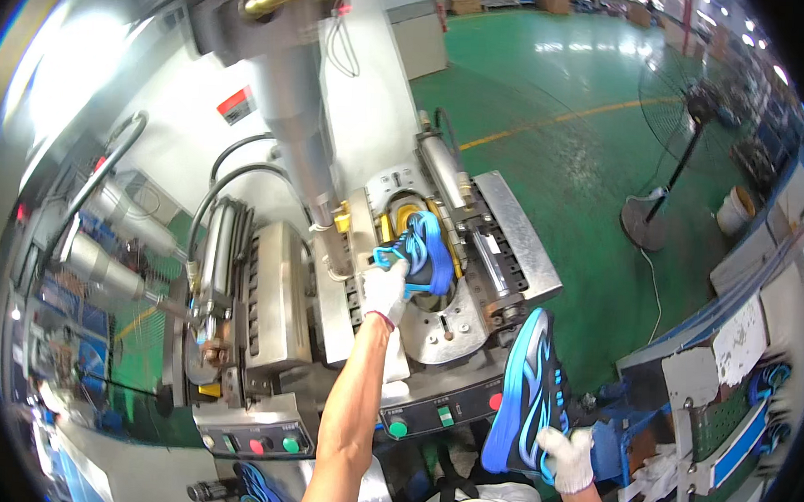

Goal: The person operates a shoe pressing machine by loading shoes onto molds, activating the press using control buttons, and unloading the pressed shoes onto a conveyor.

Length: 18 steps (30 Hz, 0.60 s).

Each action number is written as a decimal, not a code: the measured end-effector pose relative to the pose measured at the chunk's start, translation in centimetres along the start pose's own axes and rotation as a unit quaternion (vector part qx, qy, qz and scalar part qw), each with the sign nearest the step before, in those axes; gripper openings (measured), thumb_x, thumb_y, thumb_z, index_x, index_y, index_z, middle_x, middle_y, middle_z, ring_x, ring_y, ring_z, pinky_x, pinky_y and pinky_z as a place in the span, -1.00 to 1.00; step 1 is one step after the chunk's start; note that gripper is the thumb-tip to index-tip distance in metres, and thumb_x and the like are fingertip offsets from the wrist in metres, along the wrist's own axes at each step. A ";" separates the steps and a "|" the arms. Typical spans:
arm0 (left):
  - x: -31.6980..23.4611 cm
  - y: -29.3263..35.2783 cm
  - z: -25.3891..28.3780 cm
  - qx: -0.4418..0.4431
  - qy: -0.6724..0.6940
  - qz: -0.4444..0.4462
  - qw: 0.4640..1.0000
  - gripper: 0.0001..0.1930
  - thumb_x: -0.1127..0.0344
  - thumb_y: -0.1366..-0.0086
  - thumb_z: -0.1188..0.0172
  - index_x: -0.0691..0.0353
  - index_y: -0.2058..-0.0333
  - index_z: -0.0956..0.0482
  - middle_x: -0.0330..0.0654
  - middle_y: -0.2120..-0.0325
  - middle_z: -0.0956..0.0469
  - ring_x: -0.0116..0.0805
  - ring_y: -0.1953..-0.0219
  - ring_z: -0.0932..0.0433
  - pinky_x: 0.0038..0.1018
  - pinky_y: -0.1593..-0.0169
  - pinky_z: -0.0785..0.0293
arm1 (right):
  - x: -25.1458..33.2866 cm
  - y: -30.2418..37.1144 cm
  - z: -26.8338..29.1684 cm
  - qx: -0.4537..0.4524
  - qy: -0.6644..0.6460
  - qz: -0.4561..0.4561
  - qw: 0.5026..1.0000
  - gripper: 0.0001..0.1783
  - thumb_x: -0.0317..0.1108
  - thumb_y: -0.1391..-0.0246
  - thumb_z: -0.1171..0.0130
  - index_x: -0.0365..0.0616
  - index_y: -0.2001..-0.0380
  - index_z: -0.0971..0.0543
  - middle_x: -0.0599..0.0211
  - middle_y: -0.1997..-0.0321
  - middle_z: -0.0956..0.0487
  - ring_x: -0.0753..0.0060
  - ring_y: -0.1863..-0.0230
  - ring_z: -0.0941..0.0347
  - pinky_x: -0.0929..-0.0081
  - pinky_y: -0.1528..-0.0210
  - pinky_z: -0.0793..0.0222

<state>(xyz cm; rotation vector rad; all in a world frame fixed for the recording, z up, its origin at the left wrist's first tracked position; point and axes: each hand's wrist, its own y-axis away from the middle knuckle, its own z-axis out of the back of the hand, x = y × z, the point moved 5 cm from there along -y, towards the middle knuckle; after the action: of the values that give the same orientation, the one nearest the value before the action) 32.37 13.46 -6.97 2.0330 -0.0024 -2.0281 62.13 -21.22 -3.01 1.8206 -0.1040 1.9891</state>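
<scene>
My left hand [384, 291], in a white glove, is closed on the near end of a blue and black sports shoe [436, 257]. That shoe lies tilted over the oval metal bed [438, 335] of a press, between yellow side pieces. Some of my left fingers are hidden by the shoe. Lower right, in front of the machine, my gloved right hand [568, 458] grips a second sports shoe [531, 394] by its lower end. This one stands nearly upright in the air, its blue sole facing left.
A steel ram [291, 109] hangs over the press, with a cylinder [444, 171] beyond the bed. Push buttons [398, 429] line the front panel. Another blue shoe [258, 489] lies at the lower left. A rack [720, 422] and a standing fan [645, 218] are at right.
</scene>
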 end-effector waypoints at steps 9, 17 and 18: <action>-1.3 26.0 11.3 -0.018 -0.092 -0.002 0.996 -0.42 0.38 -0.36 -0.19 0.34 -0.32 -0.30 -0.22 0.00 -0.52 -0.40 -0.05 -0.48 -0.44 -0.13 -0.42 | 9.4 -17.5 -13.1 0.220 -0.138 0.067 0.963 -0.64 -0.29 -0.03 -0.41 -0.29 0.14 -0.68 0.25 0.18 -0.70 0.50 0.21 -0.58 0.36 0.17 -0.53; 10.4 52.5 20.9 -0.204 -0.251 0.159 0.933 -0.32 0.17 -0.33 -0.25 0.24 -0.37 -0.30 0.14 -0.23 -0.47 -0.06 -0.27 -0.46 -0.27 -0.31 -0.34 | 5.3 -36.0 -27.4 0.061 0.493 0.250 0.831 -0.63 -0.19 0.07 -0.12 -0.15 0.25 -0.69 -0.16 0.00 -0.63 -0.16 -0.01 -0.60 0.13 -0.10 -0.52; 12.2 55.3 21.8 -0.221 -0.289 0.170 0.916 -0.33 0.21 -0.35 -0.24 0.25 -0.38 -0.28 0.12 -0.24 -0.46 -0.09 -0.26 -0.47 -0.26 -0.31 -0.35 | 4.5 -38.5 -26.6 0.019 0.499 0.330 0.801 -0.64 -0.14 0.07 -0.13 -0.13 0.30 -0.69 -0.13 0.07 -0.65 -0.18 0.06 -0.61 0.08 -0.02 -0.54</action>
<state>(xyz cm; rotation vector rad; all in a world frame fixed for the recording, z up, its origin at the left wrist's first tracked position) 21.54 -46.23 -8.12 1.0395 -0.0109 -2.0784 51.31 23.80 -11.21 0.5204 -0.4024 3.1848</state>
